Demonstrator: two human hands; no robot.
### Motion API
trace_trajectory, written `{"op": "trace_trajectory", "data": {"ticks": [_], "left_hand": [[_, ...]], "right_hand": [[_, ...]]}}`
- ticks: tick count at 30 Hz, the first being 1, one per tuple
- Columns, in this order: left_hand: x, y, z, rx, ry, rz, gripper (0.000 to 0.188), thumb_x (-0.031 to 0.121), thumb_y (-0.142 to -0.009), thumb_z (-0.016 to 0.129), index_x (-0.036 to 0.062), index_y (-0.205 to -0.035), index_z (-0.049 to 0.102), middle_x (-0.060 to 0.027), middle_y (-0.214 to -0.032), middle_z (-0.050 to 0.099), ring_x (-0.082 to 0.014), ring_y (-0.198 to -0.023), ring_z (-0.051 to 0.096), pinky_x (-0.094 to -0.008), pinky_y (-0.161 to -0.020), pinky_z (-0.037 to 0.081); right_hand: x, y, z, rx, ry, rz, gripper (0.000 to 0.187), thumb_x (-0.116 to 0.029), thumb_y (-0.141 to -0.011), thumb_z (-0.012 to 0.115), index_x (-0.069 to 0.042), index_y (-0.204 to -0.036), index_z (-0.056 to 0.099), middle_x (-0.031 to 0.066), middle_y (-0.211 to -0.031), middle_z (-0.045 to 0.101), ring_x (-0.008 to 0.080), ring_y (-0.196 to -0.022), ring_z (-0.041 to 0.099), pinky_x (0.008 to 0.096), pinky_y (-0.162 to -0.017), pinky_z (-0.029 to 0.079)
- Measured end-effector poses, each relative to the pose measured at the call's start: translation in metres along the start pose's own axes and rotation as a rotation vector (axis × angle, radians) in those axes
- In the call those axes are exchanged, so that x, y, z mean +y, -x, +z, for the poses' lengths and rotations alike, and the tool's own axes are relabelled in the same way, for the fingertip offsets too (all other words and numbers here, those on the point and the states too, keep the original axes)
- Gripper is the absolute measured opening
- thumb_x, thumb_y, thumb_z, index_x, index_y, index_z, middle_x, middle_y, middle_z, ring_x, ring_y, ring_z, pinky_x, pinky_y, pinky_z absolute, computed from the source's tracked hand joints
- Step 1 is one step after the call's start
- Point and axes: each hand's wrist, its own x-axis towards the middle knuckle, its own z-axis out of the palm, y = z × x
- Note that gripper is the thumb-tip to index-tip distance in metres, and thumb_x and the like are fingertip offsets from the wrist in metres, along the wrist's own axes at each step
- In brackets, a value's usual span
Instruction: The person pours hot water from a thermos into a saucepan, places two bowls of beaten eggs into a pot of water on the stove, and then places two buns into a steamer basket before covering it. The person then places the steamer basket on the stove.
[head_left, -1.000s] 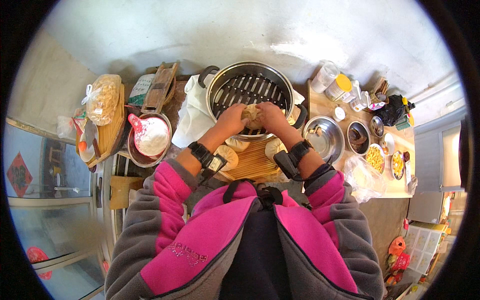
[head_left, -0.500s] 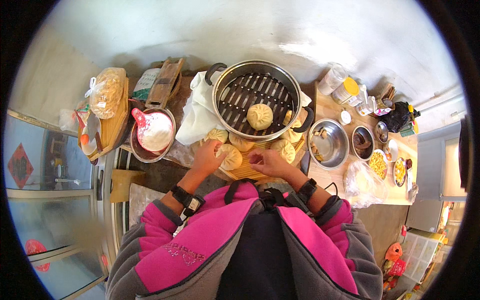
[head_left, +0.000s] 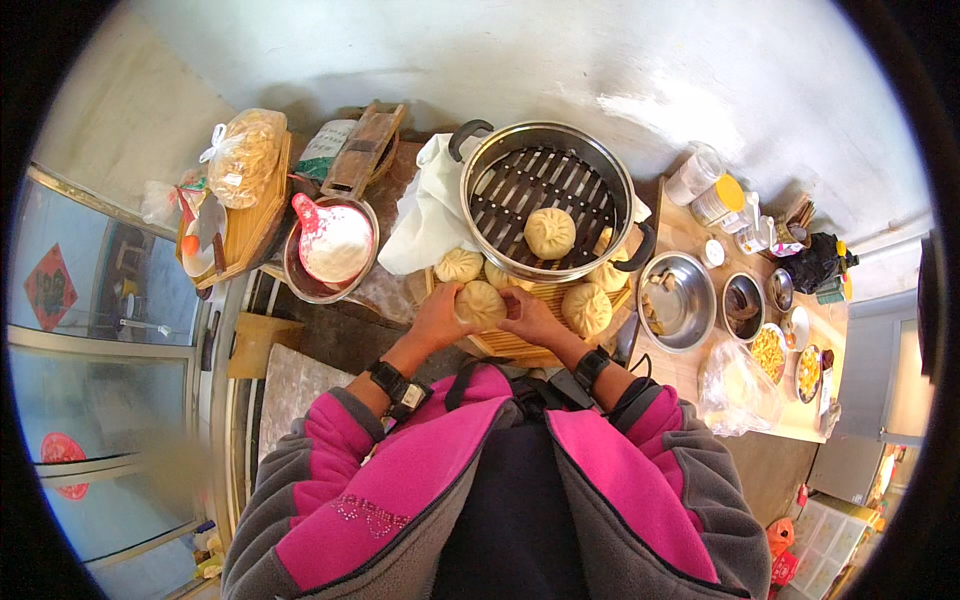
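Note:
My left hand [head_left: 442, 318] and my right hand [head_left: 530, 318] close round a pleated dough bun [head_left: 481, 306] from both sides, fingers curved against it. The bun is on a slatted bamboo tray [head_left: 520, 350] in front of me. Around it on the tray sit more buns, among them one at the far left [head_left: 459, 265] and one to the right [head_left: 587, 310]. Just beyond stands a round metal steamer [head_left: 552, 138] with black handles and a slatted bottom. One pleated bun [head_left: 549, 233] rests inside it, toward the near side.
White cloth [head_left: 420, 215] lies left of the steamer. Further left are a metal bowl of flour with a red scoop [head_left: 330, 240] and a wooden grater-like board [head_left: 365, 150]. A metal basin [head_left: 677, 300], small bowls and a plastic bag [head_left: 738, 390] stand on the right-hand table.
My hands have come together, from apart above the tray to either side of the near bun. The whole view has shifted slightly to the right.

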Motion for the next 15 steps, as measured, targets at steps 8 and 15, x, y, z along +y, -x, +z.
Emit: {"op": "trace_trajectory", "data": {"ticks": [8,15], "left_hand": [[0.019,0.01,0.004,0.098,0.001,0.053,0.08,0.031,-0.051,0.087,0.0016,-0.112,0.044,-0.0147,-0.103,0.05,-0.0277,-0.093,0.052,-0.0362,-0.08,0.044],[0.05,0.014,-0.054,0.024,0.197,0.173,0.08,0.023,-0.053,0.087,0.0027,-0.116,0.042,-0.0127,-0.106,0.049,-0.0226,-0.095,0.051,-0.0325,-0.077,0.046]], "right_hand": [[-0.01,0.014,-0.007,-0.026,-0.048,0.024,0.052,-0.011,-0.068,0.077,-0.003,-0.108,0.043,0.0091,-0.095,0.057,0.0186,-0.086,0.06,0.0305,-0.074,0.051],[-0.082,0.028,-0.037,-0.023,-0.114,0.004,0.049,-0.011,-0.069,0.078,-0.004,-0.106,0.047,0.0064,-0.091,0.056,0.0134,-0.08,0.057,0.0272,-0.069,0.05]]}}
